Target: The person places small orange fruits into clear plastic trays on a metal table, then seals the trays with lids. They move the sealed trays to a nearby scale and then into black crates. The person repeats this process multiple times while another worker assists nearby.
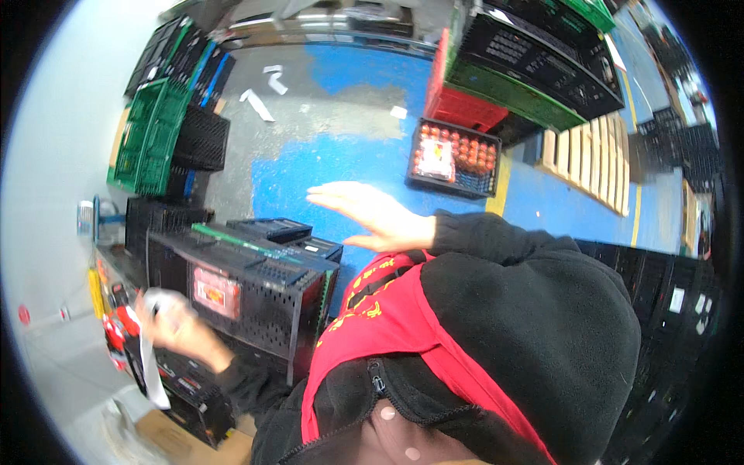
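My left hand (177,334), blurred, is at the left beside a black plastic crate. It holds what looks like a white roll (165,300), with a white strip (153,378) hanging below it. Close to that hand, a clear plastic punnet (216,293) of red produce with a printed label lies in the black plastic crate (261,322). My right hand (375,215) reaches across in front of the red apron (378,331). Its fingers are stretched out, its thumb is apart, and nothing is in it.
A black crate (415,181) of tomato punnets sits on the blue floor. Behind it are stacked crates (535,64) and a wooden pallet (587,163). Green crates (145,136) line the left wall. Paper scraps (257,104) litter the floor. Red items (121,328) lie past my left hand.
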A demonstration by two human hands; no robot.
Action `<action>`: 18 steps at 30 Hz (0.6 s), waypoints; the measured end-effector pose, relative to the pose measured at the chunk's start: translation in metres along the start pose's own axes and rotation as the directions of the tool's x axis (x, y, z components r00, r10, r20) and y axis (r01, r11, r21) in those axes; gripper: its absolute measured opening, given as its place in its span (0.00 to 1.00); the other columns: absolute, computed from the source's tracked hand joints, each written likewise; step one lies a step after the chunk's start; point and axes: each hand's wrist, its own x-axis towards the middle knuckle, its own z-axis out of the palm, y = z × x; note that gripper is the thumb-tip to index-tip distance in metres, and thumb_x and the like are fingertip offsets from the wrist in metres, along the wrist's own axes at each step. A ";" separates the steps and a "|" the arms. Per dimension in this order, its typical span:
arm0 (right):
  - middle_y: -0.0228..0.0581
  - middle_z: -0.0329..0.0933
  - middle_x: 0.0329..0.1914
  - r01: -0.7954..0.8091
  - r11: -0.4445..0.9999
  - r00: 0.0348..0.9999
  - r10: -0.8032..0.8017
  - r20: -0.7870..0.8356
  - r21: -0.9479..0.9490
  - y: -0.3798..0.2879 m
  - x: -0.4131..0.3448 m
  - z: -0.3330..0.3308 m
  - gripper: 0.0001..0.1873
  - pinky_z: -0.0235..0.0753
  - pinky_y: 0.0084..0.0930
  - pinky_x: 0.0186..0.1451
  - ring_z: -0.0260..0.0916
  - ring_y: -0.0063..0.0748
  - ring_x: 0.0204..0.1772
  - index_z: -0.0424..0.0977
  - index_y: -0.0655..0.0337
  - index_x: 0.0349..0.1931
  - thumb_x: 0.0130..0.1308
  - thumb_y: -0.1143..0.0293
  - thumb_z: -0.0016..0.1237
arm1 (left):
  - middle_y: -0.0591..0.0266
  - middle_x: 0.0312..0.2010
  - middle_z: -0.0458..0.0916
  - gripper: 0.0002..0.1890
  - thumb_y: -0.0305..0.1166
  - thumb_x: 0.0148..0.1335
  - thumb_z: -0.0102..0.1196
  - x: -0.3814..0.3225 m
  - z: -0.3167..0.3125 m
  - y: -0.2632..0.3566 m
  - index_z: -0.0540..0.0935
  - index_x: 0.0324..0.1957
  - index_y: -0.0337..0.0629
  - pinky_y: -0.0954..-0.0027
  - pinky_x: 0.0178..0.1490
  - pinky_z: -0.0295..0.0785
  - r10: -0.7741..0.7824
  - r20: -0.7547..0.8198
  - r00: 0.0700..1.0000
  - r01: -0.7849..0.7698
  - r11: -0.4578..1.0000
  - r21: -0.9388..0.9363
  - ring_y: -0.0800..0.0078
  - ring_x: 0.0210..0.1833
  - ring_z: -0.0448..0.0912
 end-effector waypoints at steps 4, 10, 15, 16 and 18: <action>0.48 0.48 0.82 0.076 0.997 0.997 -0.076 -0.015 -0.003 0.025 0.032 -0.012 0.52 0.49 0.54 0.80 0.43 0.56 0.83 0.49 0.57 0.79 0.54 0.65 0.62 | 0.51 0.45 0.86 0.11 0.13 0.53 0.54 -0.006 0.126 0.163 0.83 0.39 0.28 0.69 0.54 0.76 0.312 0.614 0.725 0.290 0.670 -0.683 0.66 0.48 0.83; 0.45 0.77 0.48 -0.372 0.764 0.927 0.286 0.241 0.527 0.103 0.023 -0.004 0.27 0.75 0.40 0.48 0.74 0.44 0.50 0.72 0.57 0.64 0.62 0.73 0.51 | 0.59 0.25 0.81 0.03 0.18 0.53 0.53 0.034 0.218 0.219 0.77 0.26 0.36 0.73 0.34 0.70 0.202 0.631 0.749 0.569 0.291 -0.769 0.74 0.27 0.77; 0.41 0.78 0.30 -0.467 0.856 0.861 0.498 -0.109 0.221 0.182 0.053 -0.029 0.14 0.74 0.31 0.42 0.76 0.31 0.37 0.79 0.65 0.45 0.75 0.65 0.44 | 0.68 0.22 0.68 0.09 0.19 0.56 0.47 0.157 0.327 0.172 0.64 0.24 0.44 0.77 0.28 0.59 -0.300 0.496 0.815 0.541 0.082 -0.837 0.79 0.23 0.63; 0.41 0.79 0.32 -0.453 0.797 0.816 0.551 -0.173 0.400 0.196 0.071 -0.040 0.14 0.75 0.31 0.44 0.77 0.32 0.39 0.80 0.64 0.45 0.76 0.63 0.44 | 0.68 0.22 0.67 0.08 0.20 0.57 0.47 0.178 0.349 0.168 0.65 0.26 0.44 0.76 0.28 0.59 -0.369 0.427 0.825 0.521 0.205 -0.829 0.79 0.23 0.63; 0.40 0.82 0.43 -0.289 0.817 0.837 0.469 -0.282 0.499 0.226 0.119 -0.068 0.17 0.76 0.33 0.57 0.79 0.35 0.48 0.77 0.59 0.55 0.78 0.58 0.44 | 0.69 0.23 0.66 0.06 0.22 0.59 0.46 0.202 0.387 0.169 0.66 0.29 0.44 0.76 0.28 0.59 -0.348 0.337 0.875 0.451 0.328 -0.830 0.79 0.24 0.63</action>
